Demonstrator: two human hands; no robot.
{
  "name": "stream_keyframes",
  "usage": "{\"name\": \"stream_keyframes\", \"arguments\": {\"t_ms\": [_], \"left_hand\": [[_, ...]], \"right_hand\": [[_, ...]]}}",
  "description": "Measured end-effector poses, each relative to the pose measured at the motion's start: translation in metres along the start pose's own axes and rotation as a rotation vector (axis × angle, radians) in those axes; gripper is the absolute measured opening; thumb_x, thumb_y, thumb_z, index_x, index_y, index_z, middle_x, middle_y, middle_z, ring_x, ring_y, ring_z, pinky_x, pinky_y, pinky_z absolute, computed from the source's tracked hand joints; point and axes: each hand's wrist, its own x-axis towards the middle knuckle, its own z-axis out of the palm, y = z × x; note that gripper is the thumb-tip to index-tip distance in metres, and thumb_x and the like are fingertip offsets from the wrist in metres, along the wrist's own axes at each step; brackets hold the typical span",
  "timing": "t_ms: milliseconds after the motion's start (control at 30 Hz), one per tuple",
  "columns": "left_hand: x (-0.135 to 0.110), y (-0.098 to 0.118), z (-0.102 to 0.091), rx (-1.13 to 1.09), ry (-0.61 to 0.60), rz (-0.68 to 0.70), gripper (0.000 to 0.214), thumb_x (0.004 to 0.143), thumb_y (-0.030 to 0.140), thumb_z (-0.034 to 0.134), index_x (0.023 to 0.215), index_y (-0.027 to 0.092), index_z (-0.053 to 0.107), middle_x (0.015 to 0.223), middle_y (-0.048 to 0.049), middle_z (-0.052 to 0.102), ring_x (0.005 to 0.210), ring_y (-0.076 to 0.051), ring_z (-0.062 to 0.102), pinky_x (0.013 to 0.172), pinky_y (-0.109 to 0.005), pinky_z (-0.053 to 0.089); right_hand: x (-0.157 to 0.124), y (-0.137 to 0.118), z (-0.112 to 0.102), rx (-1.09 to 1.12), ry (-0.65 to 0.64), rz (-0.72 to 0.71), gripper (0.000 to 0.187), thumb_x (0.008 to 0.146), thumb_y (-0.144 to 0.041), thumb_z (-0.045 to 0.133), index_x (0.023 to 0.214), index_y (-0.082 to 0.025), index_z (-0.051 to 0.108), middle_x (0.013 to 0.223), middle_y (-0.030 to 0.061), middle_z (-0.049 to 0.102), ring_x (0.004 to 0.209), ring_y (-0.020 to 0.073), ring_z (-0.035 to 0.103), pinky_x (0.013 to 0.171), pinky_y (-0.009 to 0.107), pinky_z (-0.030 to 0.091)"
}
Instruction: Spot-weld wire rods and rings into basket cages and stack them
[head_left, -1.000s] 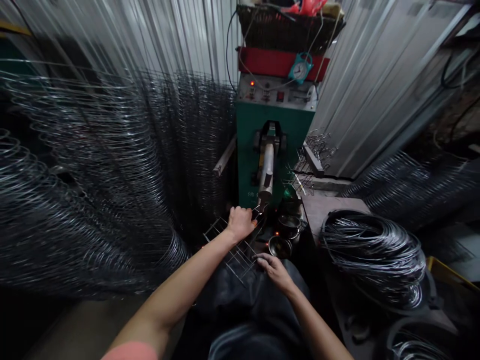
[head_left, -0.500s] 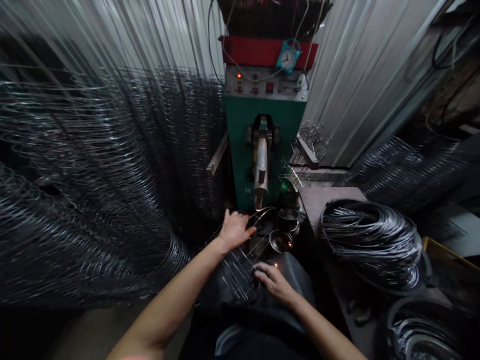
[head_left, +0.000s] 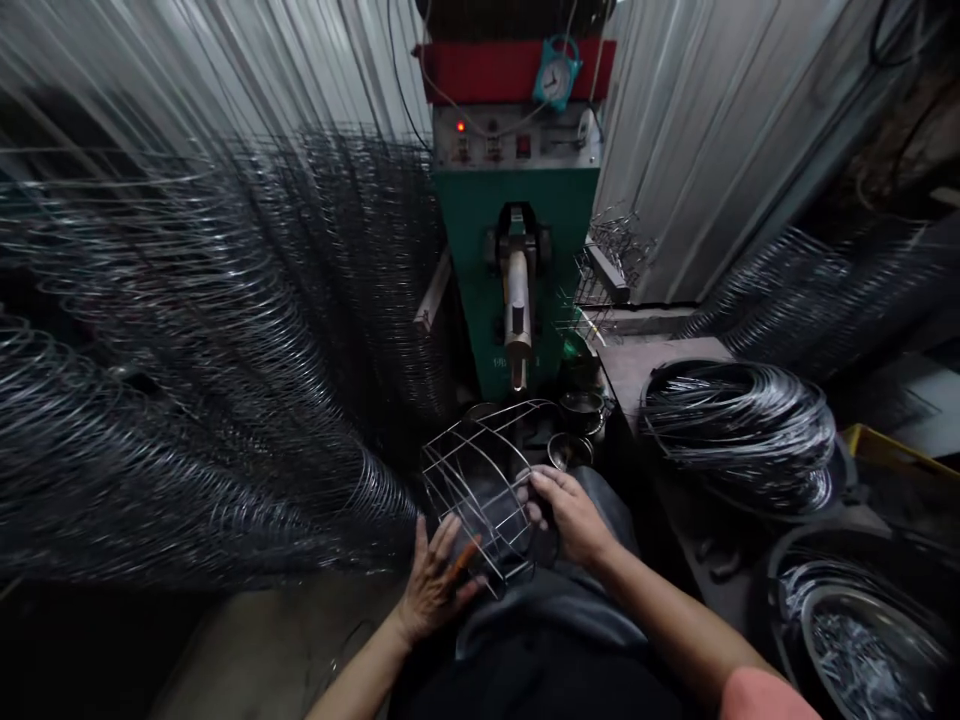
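Note:
A wire frame (head_left: 480, 465), shaped like a shallow curved cage of crossing metal wires, is held tilted over my lap below the machine's electrode. My right hand (head_left: 566, 510) pinches its right edge between thumb and fingers. At its lower left side is my left hand (head_left: 437, 585), fingers spread, with an orange covering on one finger. Those fingertips are beside the wires; whether they touch cannot be made out. Above the frame, the metal arm (head_left: 517, 310) of a green welding machine (head_left: 469, 230) points down toward me.
Tall stacks of wire rings (head_left: 247, 330) fill the left side. Small metal bowls (head_left: 570, 452) sit beneath the machine. To the right, a tub of bent wires (head_left: 742, 430) rests on a bench (head_left: 660, 355), and another tub (head_left: 780, 600) stands nearer. A teal clock (head_left: 556, 78) hangs above.
The wire frame has come down from the electrode toward my lap and turned. My left hand has released its upper part and moved down; my right hand has risen slightly. The view has shifted.

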Motion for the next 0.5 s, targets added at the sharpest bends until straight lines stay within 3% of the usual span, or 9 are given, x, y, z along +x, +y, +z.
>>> {"name": "stream_keyframes", "arguments": {"t_ms": [100, 200, 333, 433, 500], "left_hand": [[0.021, -0.001, -0.003, 0.038, 0.058, -0.038, 0.071, 0.077, 0.021, 0.059, 0.136, 0.035, 0.022, 0.13, -0.013, 0.043, 0.121, -0.032, 0.043, 0.1, -0.064, 0.019], [0.034, -0.007, -0.014, -0.059, 0.042, 0.071, 0.059, 0.074, 0.021, 0.061, 0.127, 0.036, 0.038, 0.128, -0.0104, 0.042, 0.121, -0.032, 0.043, 0.101, -0.063, 0.022], [0.03, -0.004, -0.019, -0.269, 0.08, 0.163, 0.051, 0.069, 0.019, 0.065, 0.114, 0.039, 0.048, 0.112, -0.003, 0.046, 0.105, -0.023, 0.053, 0.1, -0.056, 0.032], [0.026, 0.009, -0.015, -0.431, 0.132, 0.01, 0.053, 0.063, 0.022, 0.07, 0.11, 0.035, 0.048, 0.108, -0.0037, 0.045, 0.1, -0.023, 0.053, 0.097, -0.057, 0.037], [0.031, 0.018, -0.016, -0.535, 0.153, -0.249, 0.06, 0.056, 0.03, 0.075, 0.108, 0.03, 0.048, 0.107, -0.0053, 0.046, 0.103, -0.027, 0.05, 0.095, -0.057, 0.038]], "right_hand": [[-0.004, -0.015, 0.002, 0.048, 0.012, -0.002, 0.026, 0.07, -0.041, 0.064, 0.078, -0.016, 0.062, 0.061, -0.0014, 0.059, 0.039, 0.0037, 0.038, 0.034, 0.014, 0.023], [-0.012, -0.028, -0.004, 0.026, -0.015, -0.003, 0.027, 0.071, -0.042, 0.062, 0.078, -0.016, 0.064, 0.06, -0.0021, 0.061, 0.036, 0.0032, 0.036, 0.034, 0.015, 0.023], [-0.024, -0.04, -0.022, -0.346, -0.129, -0.063, 0.033, 0.077, -0.048, 0.053, 0.082, -0.018, 0.068, 0.066, 0.0006, 0.066, 0.052, 0.0107, 0.055, 0.05, 0.021, 0.04], [-0.037, -0.044, -0.066, -0.773, 0.025, -0.232, 0.026, 0.074, -0.044, 0.061, 0.082, -0.022, 0.07, 0.076, 0.0, 0.069, 0.072, 0.0167, 0.062, 0.064, 0.024, 0.043], [-0.058, -0.044, -0.118, -0.99, 0.243, -0.233, 0.02, 0.074, -0.04, 0.062, 0.081, -0.023, 0.07, 0.078, -0.0003, 0.07, 0.074, 0.0182, 0.062, 0.066, 0.025, 0.043]]}}
